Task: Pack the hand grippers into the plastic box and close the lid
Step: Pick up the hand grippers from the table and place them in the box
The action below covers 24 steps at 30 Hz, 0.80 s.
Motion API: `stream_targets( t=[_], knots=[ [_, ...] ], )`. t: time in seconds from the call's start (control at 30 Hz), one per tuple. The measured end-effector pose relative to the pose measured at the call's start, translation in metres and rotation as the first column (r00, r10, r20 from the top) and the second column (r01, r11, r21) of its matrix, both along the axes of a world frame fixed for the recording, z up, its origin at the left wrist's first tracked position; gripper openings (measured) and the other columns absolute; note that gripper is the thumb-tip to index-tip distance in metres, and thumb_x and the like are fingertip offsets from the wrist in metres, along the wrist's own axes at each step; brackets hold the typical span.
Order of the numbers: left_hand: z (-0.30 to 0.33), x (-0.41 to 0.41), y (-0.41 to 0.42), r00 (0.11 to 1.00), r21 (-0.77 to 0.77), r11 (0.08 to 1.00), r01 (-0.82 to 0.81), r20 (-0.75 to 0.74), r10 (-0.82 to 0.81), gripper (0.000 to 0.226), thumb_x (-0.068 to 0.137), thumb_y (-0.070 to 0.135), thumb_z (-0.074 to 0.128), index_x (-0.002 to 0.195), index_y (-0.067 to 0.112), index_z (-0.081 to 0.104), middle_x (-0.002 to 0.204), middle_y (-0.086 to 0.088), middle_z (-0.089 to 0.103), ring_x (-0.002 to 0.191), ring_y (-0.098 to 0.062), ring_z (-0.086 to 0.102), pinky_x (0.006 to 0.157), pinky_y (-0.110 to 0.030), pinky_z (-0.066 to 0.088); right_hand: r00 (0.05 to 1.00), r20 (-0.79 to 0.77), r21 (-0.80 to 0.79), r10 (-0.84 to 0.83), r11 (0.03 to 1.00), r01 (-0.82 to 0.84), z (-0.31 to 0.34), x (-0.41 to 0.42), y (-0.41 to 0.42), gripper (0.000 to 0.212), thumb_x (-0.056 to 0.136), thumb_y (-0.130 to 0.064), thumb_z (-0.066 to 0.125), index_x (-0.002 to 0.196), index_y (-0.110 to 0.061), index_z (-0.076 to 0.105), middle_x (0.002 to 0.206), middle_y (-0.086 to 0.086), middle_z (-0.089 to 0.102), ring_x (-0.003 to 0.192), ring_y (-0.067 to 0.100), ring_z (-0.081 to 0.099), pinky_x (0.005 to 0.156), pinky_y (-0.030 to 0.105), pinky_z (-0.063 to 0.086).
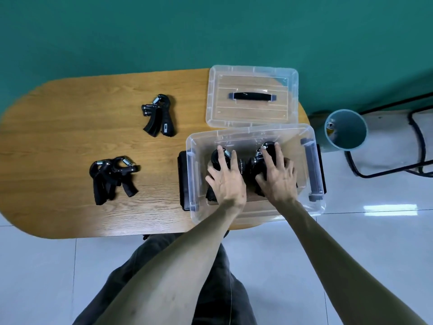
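Black hand grippers [243, 164] being pressed flat inside the plastic box [254, 218] under left hand [226, 178] and right hand [277, 175], fingers [220, 152] spread wide; worth nesting tightly, leaving room for those on the desk [70, 137].

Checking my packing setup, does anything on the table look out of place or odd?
Nothing looks damaged or spilled. Only the heap of hand grippers at the table's left lies tangled, one over another, unlike the single gripper lying apart.

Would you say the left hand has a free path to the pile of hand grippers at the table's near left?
Probably yes: the left hand is inside the plastic box, but only bare table lies between box and pile.
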State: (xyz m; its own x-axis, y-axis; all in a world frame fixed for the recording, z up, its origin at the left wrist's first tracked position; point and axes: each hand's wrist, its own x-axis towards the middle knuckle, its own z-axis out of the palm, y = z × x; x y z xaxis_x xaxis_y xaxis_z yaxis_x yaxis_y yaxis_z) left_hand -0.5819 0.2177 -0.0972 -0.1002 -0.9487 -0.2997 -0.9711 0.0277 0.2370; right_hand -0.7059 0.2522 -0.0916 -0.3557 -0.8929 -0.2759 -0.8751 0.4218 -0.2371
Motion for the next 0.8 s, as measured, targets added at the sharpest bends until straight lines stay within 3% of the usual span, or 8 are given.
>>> stream_targets(
  t=[0.1,0.2,0.33,0.43,0.6,0.8],
  knots=[
    [0.008,0.006,-0.003,0.999,0.004,1.0,0.028,-0.042,-0.028,0.062,0.094,0.022,0.058,0.153,0.029,0.037,0.168,-0.01,0.014,0.134,-0.045,0.035,0.092,-0.055,0.039,0.999,-0.05,0.018,-0.021,1.0,0.022,0.008,0.005,-0.005,0.07,0.087,-0.038,0.058,0.152,-0.027,0.033,0.164,0.011,0.019,0.117,0.044,0.045,0.096,0.058,0.039],
    [0.02,0.015,-0.013,0.993,-0.058,0.995,0.079,-0.078,-0.083,0.051,0.098,0.032,0.048,0.148,0.026,0.044,0.159,-0.01,0.035,0.14,-0.04,0.034,0.097,-0.053,0.037,0.995,-0.092,-0.029,-0.031,0.999,0.028,0.023,0.013,-0.016,0.061,0.091,-0.041,0.054,0.148,-0.024,0.039,0.158,0.013,0.031,0.115,0.043,0.047,0.092,0.056,0.041],
    [0.045,0.034,-0.035,0.969,-0.225,0.954,0.198,-0.103,-0.225,0.045,0.1,0.036,0.034,0.137,0.024,0.057,0.135,-0.001,0.059,0.119,-0.027,0.051,0.09,-0.043,0.04,0.994,-0.108,-0.128,-0.009,0.992,-0.005,0.049,0.033,-0.037,0.048,0.095,-0.039,0.041,0.136,-0.015,0.049,0.126,0.02,0.054,0.096,0.039,0.051,0.079,0.051,0.048],
    [0.064,0.055,-0.054,0.949,-0.313,0.923,0.222,-0.147,-0.278,0.041,0.102,0.035,0.036,0.132,0.022,0.059,0.131,-0.001,0.06,0.113,-0.026,0.053,0.092,-0.044,0.042,0.994,-0.107,-0.245,0.032,0.968,-0.058,0.068,0.052,-0.051,0.043,0.098,-0.034,0.041,0.135,-0.013,0.051,0.114,0.021,0.055,0.093,0.038,0.052,0.075,0.049,0.052],
    [0.079,0.111,-0.081,0.957,-0.296,0.934,0.198,-0.148,-0.25,0.045,0.105,0.041,0.031,0.139,0.022,0.053,0.14,-0.004,0.052,0.107,-0.025,0.056,0.085,-0.042,0.048,0.973,-0.17,-0.243,0.154,0.951,-0.192,0.092,0.092,-0.083,0.042,0.102,-0.035,0.041,0.143,-0.023,0.042,0.129,0.015,0.05,0.101,0.034,0.05,0.066,0.044,0.057],
    [0.084,0.19,-0.103,0.956,-0.25,0.948,0.197,-0.164,-0.242,0.042,0.107,0.04,0.032,0.145,0.026,0.043,0.15,-0.004,0.04,0.108,-0.029,0.06,0.085,-0.045,0.055,0.95,-0.162,-0.173,0.268,0.94,-0.295,0.096,0.163,-0.116,0.05,0.102,-0.042,0.039,0.148,-0.024,0.034,0.14,0.014,0.043,0.109,0.034,0.049,0.065,0.043,0.059]
  ],
)
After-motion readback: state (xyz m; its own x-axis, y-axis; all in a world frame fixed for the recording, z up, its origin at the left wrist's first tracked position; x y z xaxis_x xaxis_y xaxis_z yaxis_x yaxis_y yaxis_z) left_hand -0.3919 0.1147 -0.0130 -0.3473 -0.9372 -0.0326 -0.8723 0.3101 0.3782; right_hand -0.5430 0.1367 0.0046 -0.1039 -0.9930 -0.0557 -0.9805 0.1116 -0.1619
